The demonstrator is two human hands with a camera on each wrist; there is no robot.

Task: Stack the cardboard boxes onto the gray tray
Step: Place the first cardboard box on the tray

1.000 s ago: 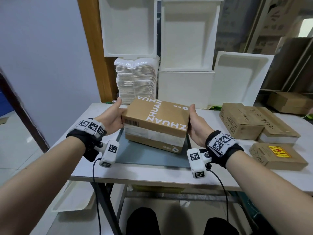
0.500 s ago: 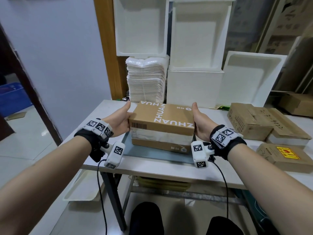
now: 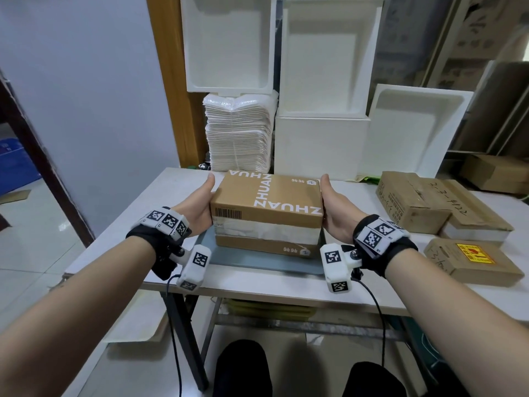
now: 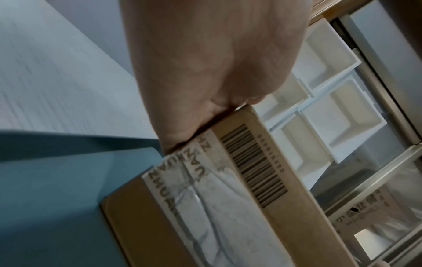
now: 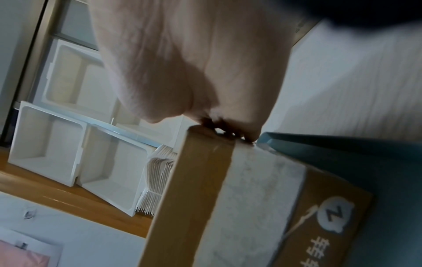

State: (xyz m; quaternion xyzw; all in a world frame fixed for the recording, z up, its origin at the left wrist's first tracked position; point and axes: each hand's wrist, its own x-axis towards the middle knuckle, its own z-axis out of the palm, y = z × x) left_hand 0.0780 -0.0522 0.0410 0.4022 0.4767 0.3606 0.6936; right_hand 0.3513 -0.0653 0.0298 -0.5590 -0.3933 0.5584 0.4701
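A brown cardboard box [image 3: 266, 213] sits on the gray tray [image 3: 257, 262], its long side facing the person. White "ZHUAN" lettering runs across its lid, a barcode sits at the near left corner, and a band of white tape wraps its front face. It lies roughly square to the tray, towards the back, with a strip of bare tray showing in front. The tray is flat and low-rimmed and lies on the table. To the right, well apart from the tray, three more boxes lie on the table: a large box [image 3: 412, 202], a flat box [image 3: 475, 222] just beside it, and a yellow-labelled box [image 3: 472, 262] nearer the front edge.
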